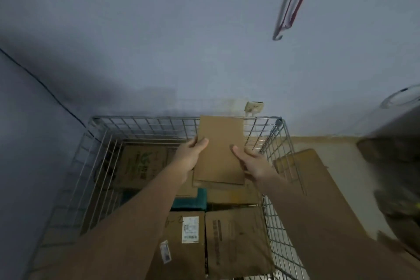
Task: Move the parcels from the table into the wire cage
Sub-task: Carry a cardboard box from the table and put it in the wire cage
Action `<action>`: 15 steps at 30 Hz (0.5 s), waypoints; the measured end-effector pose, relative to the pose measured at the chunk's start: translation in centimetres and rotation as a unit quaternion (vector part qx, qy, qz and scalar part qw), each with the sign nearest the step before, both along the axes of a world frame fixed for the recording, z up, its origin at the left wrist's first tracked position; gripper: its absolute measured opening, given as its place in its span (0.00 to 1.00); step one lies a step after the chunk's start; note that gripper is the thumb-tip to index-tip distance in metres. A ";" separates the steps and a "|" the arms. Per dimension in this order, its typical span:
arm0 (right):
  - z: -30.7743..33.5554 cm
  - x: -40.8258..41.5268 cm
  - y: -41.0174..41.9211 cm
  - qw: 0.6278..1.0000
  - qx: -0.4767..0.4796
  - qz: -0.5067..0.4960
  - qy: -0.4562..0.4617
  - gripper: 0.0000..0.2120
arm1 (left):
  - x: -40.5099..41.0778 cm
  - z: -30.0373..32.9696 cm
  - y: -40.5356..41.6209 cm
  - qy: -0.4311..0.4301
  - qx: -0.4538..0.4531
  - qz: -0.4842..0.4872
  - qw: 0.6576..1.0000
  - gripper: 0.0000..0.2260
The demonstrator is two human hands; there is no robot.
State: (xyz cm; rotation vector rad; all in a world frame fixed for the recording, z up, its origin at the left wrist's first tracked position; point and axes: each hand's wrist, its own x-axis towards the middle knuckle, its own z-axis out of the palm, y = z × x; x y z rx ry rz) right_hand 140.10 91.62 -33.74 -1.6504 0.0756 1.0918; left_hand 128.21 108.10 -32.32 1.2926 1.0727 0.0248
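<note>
Above the silver wire cage (145, 124), already stocked with brown cardboard boxes (236, 241), a flat brown cardboard parcel (220, 150) is clamped between left hand (189, 157) and right hand (254, 166), unreleased.

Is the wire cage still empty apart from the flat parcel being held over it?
No, several cardboard boxes already lie inside the wire cage, below the flat brown parcel held by both hands.

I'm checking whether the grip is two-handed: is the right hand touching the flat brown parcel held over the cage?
Touching. The head view shows the right hand with its thumb lying on the flat brown parcel, at its right edge.
</note>
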 end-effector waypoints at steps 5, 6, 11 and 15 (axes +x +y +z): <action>-14.6 0.3 2.0 0.997 -0.078 -0.012 -0.023 0.21 | 1.0 -16.2 1.2 0.046 0.033 -0.045 0.997 0.17; -17.1 0.5 2.5 0.995 -0.092 -0.008 -0.035 0.18 | 1.1 -19.1 1.3 0.053 0.044 -0.043 0.997 0.16; -28.6 1.1 3.7 0.982 -0.162 0.028 -0.097 0.23 | 1.4 -30.3 1.6 0.092 0.062 -0.020 0.994 0.13; -34.0 1.6 4.6 0.974 -0.196 0.027 -0.108 0.24 | 1.8 -35.8 1.8 0.094 0.055 -0.033 0.994 0.17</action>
